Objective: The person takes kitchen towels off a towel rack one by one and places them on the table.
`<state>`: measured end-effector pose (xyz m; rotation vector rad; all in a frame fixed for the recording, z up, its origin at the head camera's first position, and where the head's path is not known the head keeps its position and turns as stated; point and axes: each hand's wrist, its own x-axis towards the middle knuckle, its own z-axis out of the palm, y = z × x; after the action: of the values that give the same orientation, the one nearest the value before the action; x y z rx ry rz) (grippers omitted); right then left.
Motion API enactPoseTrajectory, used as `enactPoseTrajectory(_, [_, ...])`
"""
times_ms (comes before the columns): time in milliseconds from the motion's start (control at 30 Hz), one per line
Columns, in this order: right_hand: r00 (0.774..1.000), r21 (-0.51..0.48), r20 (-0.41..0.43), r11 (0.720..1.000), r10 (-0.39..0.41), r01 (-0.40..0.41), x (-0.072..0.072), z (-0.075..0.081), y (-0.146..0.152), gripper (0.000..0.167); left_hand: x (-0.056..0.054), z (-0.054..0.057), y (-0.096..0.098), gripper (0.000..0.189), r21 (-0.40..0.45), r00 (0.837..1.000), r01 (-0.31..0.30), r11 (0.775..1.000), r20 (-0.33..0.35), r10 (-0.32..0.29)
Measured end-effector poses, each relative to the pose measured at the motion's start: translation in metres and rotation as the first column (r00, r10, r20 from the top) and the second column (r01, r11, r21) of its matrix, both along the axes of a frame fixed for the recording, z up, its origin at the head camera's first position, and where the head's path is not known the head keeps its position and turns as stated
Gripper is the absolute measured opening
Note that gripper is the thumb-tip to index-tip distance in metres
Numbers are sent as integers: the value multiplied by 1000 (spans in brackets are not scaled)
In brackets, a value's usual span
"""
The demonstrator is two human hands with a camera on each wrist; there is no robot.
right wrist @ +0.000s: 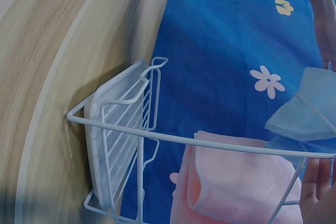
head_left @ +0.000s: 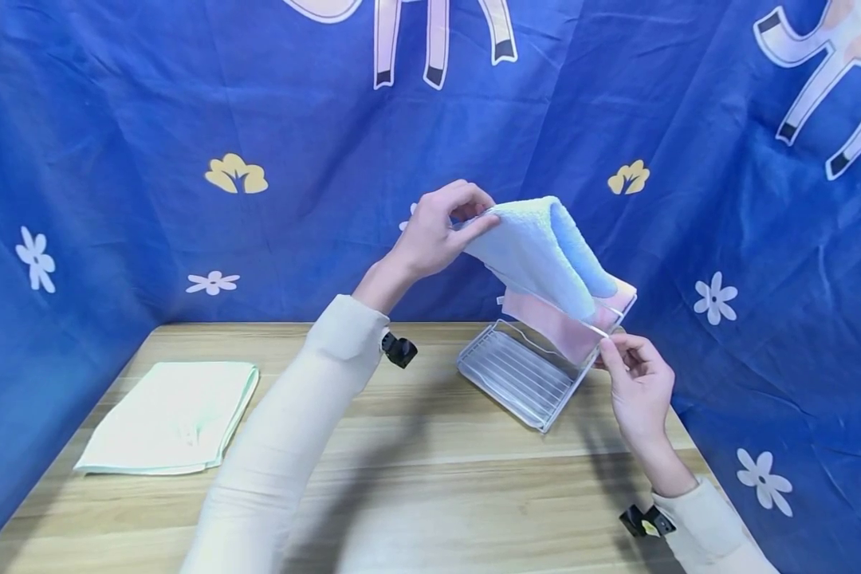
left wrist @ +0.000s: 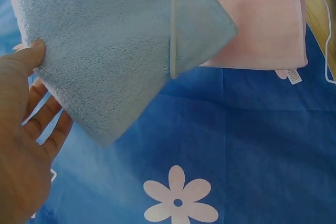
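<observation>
Pinching one fuzzy light-blue terry towel (head_left: 527, 243) by its edge, the left hand (head_left: 438, 227) is above and left of one white metal wire rack (right wrist: 140, 182), whose upper frame the right hand (head_left: 640, 387) grips on its right side. Between the two hands, the blue towel runs to the rack's top, where a rod crosses it. One pale-pink towel (head_left: 552, 320) hangs on the rack, and one folded pale-green cloth (head_left: 168, 414) lies well left of it.
</observation>
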<state>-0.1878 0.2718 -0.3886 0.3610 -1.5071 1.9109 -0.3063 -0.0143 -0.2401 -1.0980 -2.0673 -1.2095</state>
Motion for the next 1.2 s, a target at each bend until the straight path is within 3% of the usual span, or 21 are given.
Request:
enactPoseTrajectory(233, [1000,2,-1,1000,1,-1,0,0,0,11,3,1,-9,12,-4,999,-26,1000,24,26])
enactPoseTrajectory(1200, [1000,11,-3,1000,-5,5,0,0,0,12,12,7,-45,12,17,997,-74,997,-12,74])
